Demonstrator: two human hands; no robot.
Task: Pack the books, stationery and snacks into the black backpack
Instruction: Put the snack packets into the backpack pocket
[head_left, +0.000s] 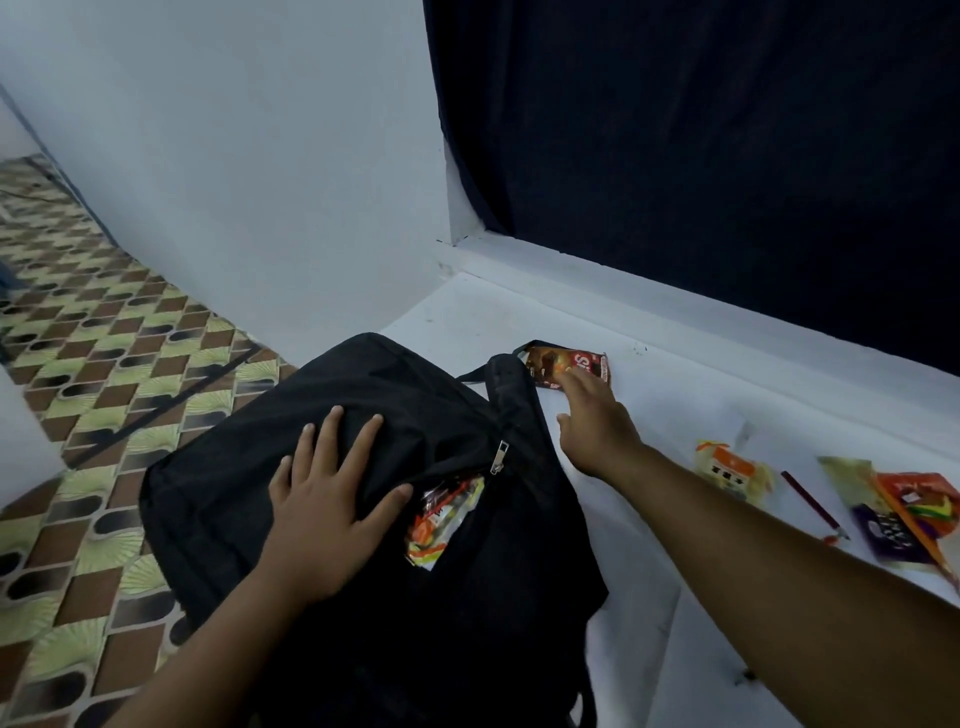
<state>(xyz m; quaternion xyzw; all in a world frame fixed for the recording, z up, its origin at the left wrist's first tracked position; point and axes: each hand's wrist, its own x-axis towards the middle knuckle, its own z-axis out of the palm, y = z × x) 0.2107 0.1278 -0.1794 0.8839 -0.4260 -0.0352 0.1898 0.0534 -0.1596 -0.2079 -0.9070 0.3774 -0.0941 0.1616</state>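
Here my left hand (324, 512) lies flat and empty, steadying the black fabric backpack (332, 519) (pocket gaping); my right hand (597, 431), fingers loose, touches the red-brown foil snack packet (563, 366) just beside it, gripping nothing yet.

You see a white table (649, 597) before a dark curtain (701, 130), a pale wall (234, 156) and patterned floor tiles (78, 364) to its left.

Black backpack (332, 519) lies unzipped, snack packet (444, 519) protruding.
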